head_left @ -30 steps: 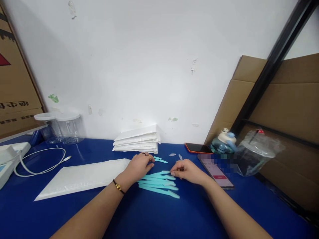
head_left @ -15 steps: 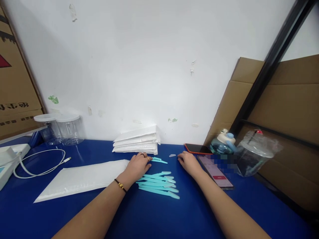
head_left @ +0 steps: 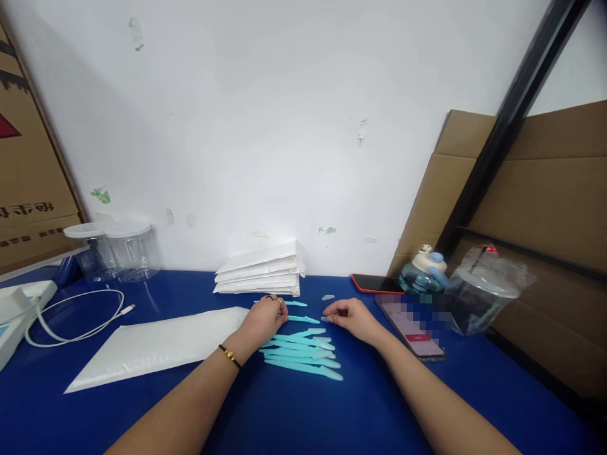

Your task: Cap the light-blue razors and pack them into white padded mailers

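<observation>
My left hand (head_left: 266,320) is closed on the handle of a turquoise eyebrow razor (head_left: 306,320), whose blade end points right. Between the fingertips of my right hand (head_left: 353,319) is a small clear blade cap (head_left: 325,318), just right of that razor's tip and apart from it. Another razor (head_left: 298,304) lies behind, partly hidden by my left hand. Several more turquoise razors (head_left: 303,366) lie side by side nearer to me, blade ends to the right. A loose clear cap (head_left: 328,297) rests on the table behind my right fingertips.
A white padded envelope (head_left: 156,347) lies left on the blue table (head_left: 294,423); a stack of envelopes (head_left: 258,275) stands by the wall. Rightward are two phones (head_left: 377,284), (head_left: 417,335), a figurine (head_left: 424,272) and a bagged cup (head_left: 484,291). Clear jars (head_left: 135,256) and a white cable (head_left: 121,309) are left.
My left hand has drawn one razor nearer, apart from the one behind. My right hand has moved left and now pinches a clear cap by the razor's tip.
</observation>
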### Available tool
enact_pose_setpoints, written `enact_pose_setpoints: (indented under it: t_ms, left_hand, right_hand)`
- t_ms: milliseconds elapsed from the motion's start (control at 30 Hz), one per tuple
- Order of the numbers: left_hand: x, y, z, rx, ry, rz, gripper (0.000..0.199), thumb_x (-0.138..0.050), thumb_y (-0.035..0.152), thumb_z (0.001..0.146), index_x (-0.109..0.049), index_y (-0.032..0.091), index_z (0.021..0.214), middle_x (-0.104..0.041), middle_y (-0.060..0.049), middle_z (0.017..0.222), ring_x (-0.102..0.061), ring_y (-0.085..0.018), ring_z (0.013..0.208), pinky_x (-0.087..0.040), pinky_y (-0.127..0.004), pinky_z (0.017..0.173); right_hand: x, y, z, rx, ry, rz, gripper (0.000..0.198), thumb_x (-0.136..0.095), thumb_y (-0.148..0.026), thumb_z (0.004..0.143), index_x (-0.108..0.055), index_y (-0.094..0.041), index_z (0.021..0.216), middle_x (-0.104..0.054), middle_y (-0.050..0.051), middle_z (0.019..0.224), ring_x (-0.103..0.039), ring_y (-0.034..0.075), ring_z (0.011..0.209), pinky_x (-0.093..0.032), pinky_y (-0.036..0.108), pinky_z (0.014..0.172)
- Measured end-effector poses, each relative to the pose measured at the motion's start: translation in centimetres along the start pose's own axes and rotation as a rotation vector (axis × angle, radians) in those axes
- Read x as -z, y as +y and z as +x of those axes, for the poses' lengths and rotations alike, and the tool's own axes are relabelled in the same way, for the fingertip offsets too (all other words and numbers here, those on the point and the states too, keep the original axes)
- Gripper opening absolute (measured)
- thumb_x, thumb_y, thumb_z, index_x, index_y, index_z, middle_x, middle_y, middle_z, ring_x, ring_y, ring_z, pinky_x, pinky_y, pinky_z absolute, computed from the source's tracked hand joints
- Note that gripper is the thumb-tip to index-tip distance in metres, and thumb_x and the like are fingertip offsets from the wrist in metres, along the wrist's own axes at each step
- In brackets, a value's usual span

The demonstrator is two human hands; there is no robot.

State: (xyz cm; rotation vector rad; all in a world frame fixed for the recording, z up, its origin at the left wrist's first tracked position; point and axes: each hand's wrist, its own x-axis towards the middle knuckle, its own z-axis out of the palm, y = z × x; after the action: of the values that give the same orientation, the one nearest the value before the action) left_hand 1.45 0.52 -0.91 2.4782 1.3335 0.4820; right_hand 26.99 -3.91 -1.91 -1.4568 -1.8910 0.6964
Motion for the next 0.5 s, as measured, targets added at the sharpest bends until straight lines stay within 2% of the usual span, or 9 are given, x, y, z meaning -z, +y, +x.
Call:
enact_pose_setpoints:
  t_ms: [200,500]
  left_hand:
    - [0.3,0.2,0.0,0.009,-0.002,-0.039,0.008,-0.053,0.023,0.076,-0.061,0.02,0.075,-0.062,-0.003,0.079,-0.056,-0.019,0.079,-0.039,-0.028,0.069]
    - [-0.6,0.6,0.0,-0.068,-0.016,-0.071,0.008,-0.055,0.025,0.075,-0.061,0.02,0.074,-0.062,-0.002,0.079,-0.056,-0.017,0.074,-0.039,-0.025,0.066]
  right_hand:
    - [-0.5,0.1,0.0,-0.006,-0.023,0.134,0.031,-0.067,-0.043,0.071,-0.071,-0.017,0.087,-0.07,0.005,0.075,-0.062,0.018,0.068,-0.047,0.028,0.062]
    - [-2.1,-0.8,0.1,0.009,-0.019,0.143,0.023,-0.066,-0.036,0.071,-0.071,-0.017,0.083,-0.069,0.003,0.071,-0.06,0.016,0.063,-0.046,0.026,0.059]
